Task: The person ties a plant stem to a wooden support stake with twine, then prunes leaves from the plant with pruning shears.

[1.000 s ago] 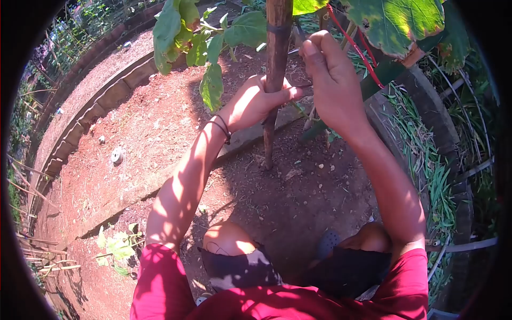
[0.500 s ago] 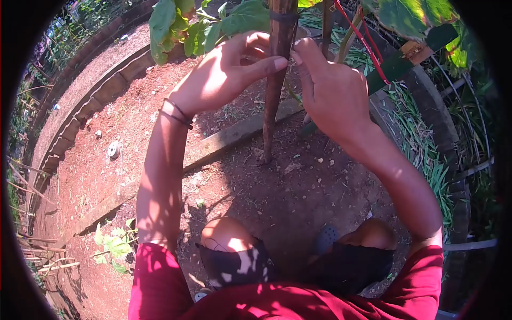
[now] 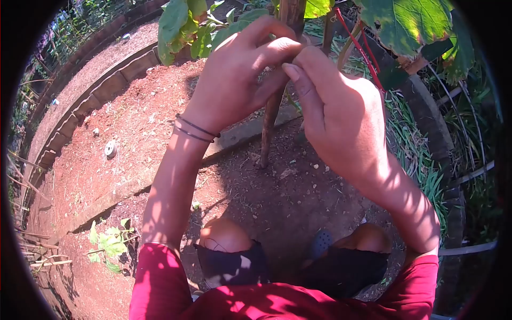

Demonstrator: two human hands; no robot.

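An upright wooden stake (image 3: 270, 125) stands in the soil in front of me. My left hand (image 3: 242, 74) is wrapped about its upper part, fingers curled and bent toward the right. My right hand (image 3: 341, 106) is closed in a pinch just right of the stake, its fingertips meeting those of the left. Whatever lies between the fingertips is hidden. Large green leaves (image 3: 402, 24) with yellowed, browned patches hang at the upper right. More leaves (image 3: 176, 32) hang left of the stake. A red string (image 3: 362, 50) dangles behind my right hand.
A wooden edging board (image 3: 234, 136) crosses the reddish soil behind the stake. At the left lie a white, round, spool-like object (image 3: 111, 149) and a small leafy plant (image 3: 111, 242). Cut grass (image 3: 410, 138) lines the right side. My knees (image 3: 224, 234) are below.
Both hands have come closer to me and their fingertips now meet in front of the stake. The left hand has turned more over it. A dark band seen round the stake is now out of sight.
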